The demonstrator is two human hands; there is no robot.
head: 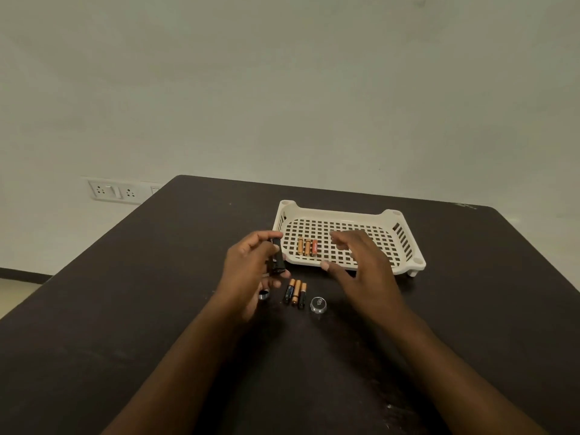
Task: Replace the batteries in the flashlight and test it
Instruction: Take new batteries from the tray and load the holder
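Up front, left hand (251, 268) curled around a black flashlight body (276, 257), held upright just left of the white perforated tray (405, 243). Right hand (361, 262) hovering over tray's near rim, fingers loosely spread, grasping nothing. Inside tray, left part: three orange batteries (307, 247) side by side. On dark table (157, 277) near the hands: three black-and-copper batteries (295, 292), a round silver cap (318, 303), a small metal ring (264, 294).

Left hand (251, 265) gripping, right hand (357, 262) spread
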